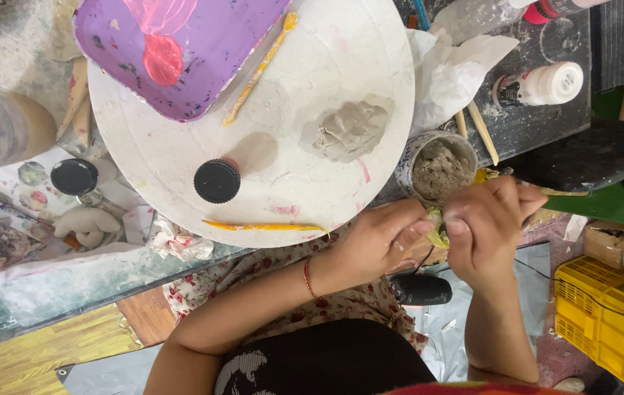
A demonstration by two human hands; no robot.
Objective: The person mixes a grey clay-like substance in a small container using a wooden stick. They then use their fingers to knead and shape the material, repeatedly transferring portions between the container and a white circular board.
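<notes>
Fingers [420, 223] hiding small yellow piece [440, 235]

The light is soft and even, and the picture is bright. The round white board [180, 168] looks very pale, almost washed out. A black bottle cap [217, 181] casts a faint shadow. The edges bend and look blurry.

I see a round white plaster-coated board [180, 153] on the table. On it lie a purple paint-smeared tray [213, 44], a grey lump of clay [346, 130], a black-capped bottle [217, 181] and two yellow modelling sticks, one [264, 226] near the board's near edge. Beside the board stands a small tub of grey clay [440, 168]. A yellow plastic crate [601, 307] sits on the floor at right.
</notes>
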